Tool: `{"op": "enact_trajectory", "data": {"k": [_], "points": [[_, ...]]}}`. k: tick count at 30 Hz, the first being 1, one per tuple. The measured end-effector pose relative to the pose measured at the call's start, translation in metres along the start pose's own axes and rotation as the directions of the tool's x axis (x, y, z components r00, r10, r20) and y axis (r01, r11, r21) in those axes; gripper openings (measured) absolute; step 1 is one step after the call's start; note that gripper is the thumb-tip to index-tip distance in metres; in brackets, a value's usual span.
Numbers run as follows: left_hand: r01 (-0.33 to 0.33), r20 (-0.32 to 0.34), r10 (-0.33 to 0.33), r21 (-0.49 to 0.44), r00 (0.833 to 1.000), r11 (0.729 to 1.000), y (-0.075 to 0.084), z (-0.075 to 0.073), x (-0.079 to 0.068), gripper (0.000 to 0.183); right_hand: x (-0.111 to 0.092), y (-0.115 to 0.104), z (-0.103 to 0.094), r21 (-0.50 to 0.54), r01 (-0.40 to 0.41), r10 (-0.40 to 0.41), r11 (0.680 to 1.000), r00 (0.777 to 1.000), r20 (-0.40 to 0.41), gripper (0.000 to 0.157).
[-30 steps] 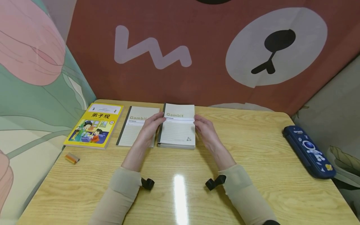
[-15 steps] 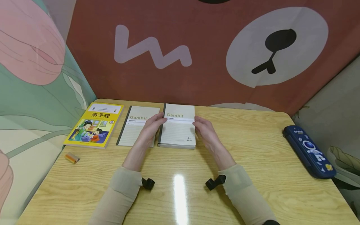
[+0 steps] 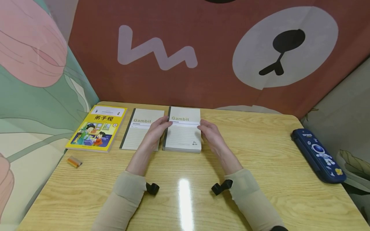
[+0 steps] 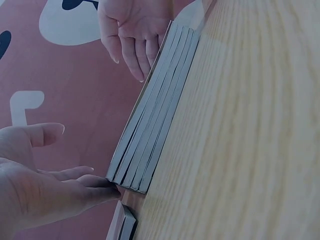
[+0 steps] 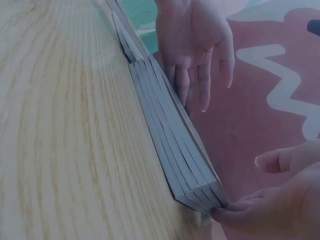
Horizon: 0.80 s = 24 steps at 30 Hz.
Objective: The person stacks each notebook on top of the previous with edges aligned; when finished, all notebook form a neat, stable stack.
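Observation:
A stack of several grey-white "Gambit" notebooks (image 3: 185, 136) with dark spines lies flat near the table's back edge. My left hand (image 3: 153, 133) touches the stack's spine side. Against the opposite side rests my right hand (image 3: 213, 134). Both thumbs stand apart above the top cover, and the fingers reach out fairly straight along the edges. The left wrist view shows the fingertips of the left hand (image 4: 50, 187) at a corner of the stack (image 4: 152, 115). From the right wrist, the right hand (image 5: 285, 197) meets the near corner of the evenly piled notebooks (image 5: 170, 132).
One more Gambit notebook (image 3: 138, 136) lies left of the stack, partly behind the left hand. Farther left are a yellow picture-cover book (image 3: 98, 128) and a small orange eraser-like block (image 3: 74, 162). A dark blue pencil case (image 3: 318, 155) lies at the table's right edge.
Both thumbs have shifted slightly inward over the top notebook. The hands otherwise stay at the sides of the stack, and the other things have not moved.

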State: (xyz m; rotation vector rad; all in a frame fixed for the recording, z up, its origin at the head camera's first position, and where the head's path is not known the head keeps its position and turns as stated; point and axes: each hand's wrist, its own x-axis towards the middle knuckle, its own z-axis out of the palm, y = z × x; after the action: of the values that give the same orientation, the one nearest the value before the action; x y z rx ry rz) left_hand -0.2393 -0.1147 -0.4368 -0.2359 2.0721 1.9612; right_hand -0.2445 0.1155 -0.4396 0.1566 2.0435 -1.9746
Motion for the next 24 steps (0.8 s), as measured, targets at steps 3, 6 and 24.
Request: {"op": "enact_trajectory", "data": {"k": [3, 6, 24], "points": [[0.001, 0.0, -0.001, 0.004, 1.0, 1.0, 0.0, -0.0003, -0.0001, 0.069, 0.0006, -0.0001, -0.0003, -0.006, -0.005, 0.005, 1.0, 1.0, -0.001, 0.065], [0.002, 0.006, -0.002, 0.007, 1.0, 1.0, 0.0, -0.0007, -0.0001, 0.069, 0.0014, 0.0001, -0.0004, -0.014, -0.013, 0.013, 1.0, 1.0, 0.002, 0.065], [0.016, 0.017, -0.016, 0.005, 1.0, 1.0, -0.0005, -0.0002, -0.002, 0.072, -0.001, 0.0012, 0.0013, -0.057, -0.05, 0.05, 0.997, 0.999, 0.002, 0.068]]}}
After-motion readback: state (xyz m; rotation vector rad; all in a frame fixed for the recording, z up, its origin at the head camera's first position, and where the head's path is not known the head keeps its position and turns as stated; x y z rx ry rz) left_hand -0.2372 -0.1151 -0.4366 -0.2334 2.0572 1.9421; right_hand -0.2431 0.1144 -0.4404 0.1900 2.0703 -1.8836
